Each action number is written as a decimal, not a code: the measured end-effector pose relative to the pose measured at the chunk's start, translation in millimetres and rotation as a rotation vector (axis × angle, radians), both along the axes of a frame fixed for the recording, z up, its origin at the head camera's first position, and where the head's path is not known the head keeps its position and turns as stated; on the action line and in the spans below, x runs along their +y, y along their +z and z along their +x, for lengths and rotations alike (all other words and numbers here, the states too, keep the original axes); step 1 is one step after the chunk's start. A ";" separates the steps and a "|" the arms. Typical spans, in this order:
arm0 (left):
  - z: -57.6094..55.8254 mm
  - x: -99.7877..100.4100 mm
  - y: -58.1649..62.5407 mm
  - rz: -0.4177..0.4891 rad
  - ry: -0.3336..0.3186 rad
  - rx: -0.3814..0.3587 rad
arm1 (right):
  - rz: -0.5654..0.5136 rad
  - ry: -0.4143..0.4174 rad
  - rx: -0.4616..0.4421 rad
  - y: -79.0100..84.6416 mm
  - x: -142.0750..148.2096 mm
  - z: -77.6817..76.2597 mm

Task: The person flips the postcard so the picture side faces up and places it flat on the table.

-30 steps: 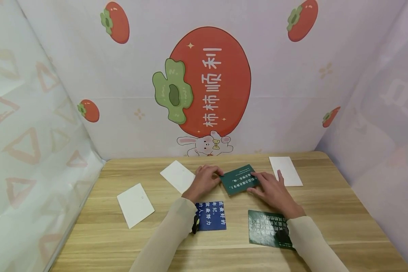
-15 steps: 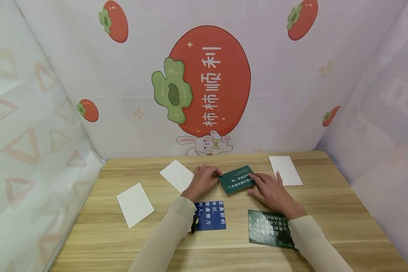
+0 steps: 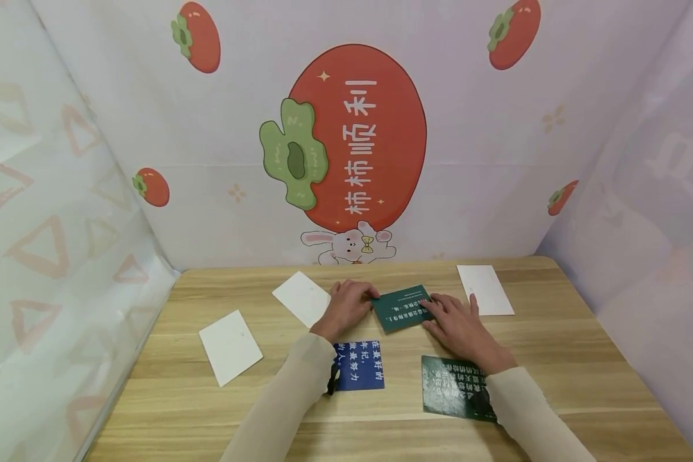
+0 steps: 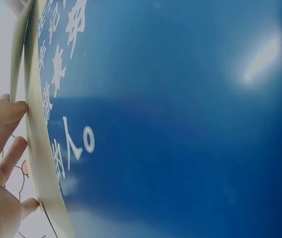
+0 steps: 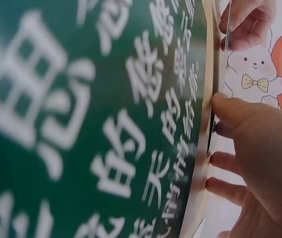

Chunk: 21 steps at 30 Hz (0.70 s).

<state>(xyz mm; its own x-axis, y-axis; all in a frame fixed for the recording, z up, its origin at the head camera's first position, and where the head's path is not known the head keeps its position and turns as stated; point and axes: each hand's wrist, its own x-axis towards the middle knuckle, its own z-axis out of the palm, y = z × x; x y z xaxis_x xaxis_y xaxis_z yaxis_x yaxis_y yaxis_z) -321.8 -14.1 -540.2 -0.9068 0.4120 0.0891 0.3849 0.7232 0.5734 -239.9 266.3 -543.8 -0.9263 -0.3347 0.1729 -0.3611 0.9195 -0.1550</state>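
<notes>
A dark green postcard (image 3: 401, 309) with white lettering lies between both hands toward the back of the table. My left hand (image 3: 346, 310) pinches it at its left corner, thumb and forefinger on the edge. At the right end, my right hand (image 3: 464, 328) holds the same postcard with thumb and forefinger, its other fingers spread over the wood. The left wrist view shows a blue postcard (image 4: 170, 114) lying under the left wrist. Under the right wrist lies a second green postcard (image 5: 81, 119), partly covered by the sleeve in the head view.
White cards lie face down on the wooden table (image 3: 167, 385): one far left (image 3: 230, 348), another card (image 3: 301, 299) beside the left hand, and a third card (image 3: 487, 290) at the back right. A printed cloth backdrop (image 3: 473, 160) stands behind the table.
The held green postcard has turned slightly and its far edge sits a little nearer. The right fingers have shifted slightly at its right end; the left hand barely moves.
</notes>
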 end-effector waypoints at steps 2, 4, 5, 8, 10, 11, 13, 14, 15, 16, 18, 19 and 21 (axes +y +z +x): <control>1.0 -0.8 0.8 0.000 0.008 -0.004 | 0.012 -0.005 0.004 0.5 -1.7 0.7; 2.0 -2.6 1.2 0.000 0.019 -0.005 | 0.015 -0.009 0.008 0.9 -3.7 1.3; 2.4 -3.9 1.6 -0.002 0.024 -0.004 | 0.012 -0.011 0.010 1.2 -4.7 1.5; 2.0 -9.2 2.4 -0.004 0.036 0.013 | -0.012 -0.018 0.008 2.5 -8.7 1.6; 0.8 -14.1 2.8 -0.014 0.041 0.031 | -0.023 -0.019 0.013 3.5 -11.9 0.8; 0.2 -16.9 3.3 -0.023 0.043 0.040 | -0.023 -0.017 0.018 4.0 -13.9 0.3; -1.3 -23.7 4.3 -0.046 0.053 0.049 | -0.017 -0.010 0.025 4.5 -18.5 -1.2; -2.1 -27.6 5.2 -0.061 0.057 0.051 | -0.017 -0.004 0.028 4.5 -21.1 -2.3; -3.0 -31.9 6.2 -0.076 0.059 0.054 | -0.017 0.003 0.029 4.3 -23.7 -3.5; -3.9 -36.4 7.1 -0.094 0.060 0.055 | -0.021 0.007 0.023 4.2 -26.6 -4.6; -5.3 -46.4 9.8 -0.126 0.064 0.057 | -0.035 0.014 0.008 4.2 -32.8 -7.0; -5.9 -52.0 10.9 -0.142 0.065 0.063 | -0.046 0.018 0.004 4.1 -36.0 -8.6; -6.7 -64.0 13.4 -0.167 0.068 0.078 | -0.071 0.028 -0.015 4.5 -43.4 -11.7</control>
<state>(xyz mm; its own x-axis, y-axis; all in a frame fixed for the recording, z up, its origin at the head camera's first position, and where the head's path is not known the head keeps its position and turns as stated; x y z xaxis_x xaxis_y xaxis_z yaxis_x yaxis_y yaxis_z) -328.5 -78.1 -526.8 -0.9262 0.3646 0.0955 0.3701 0.8316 0.4141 -251.7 222.9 -539.3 -0.9196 -0.3477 0.1829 -0.3834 0.8958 -0.2247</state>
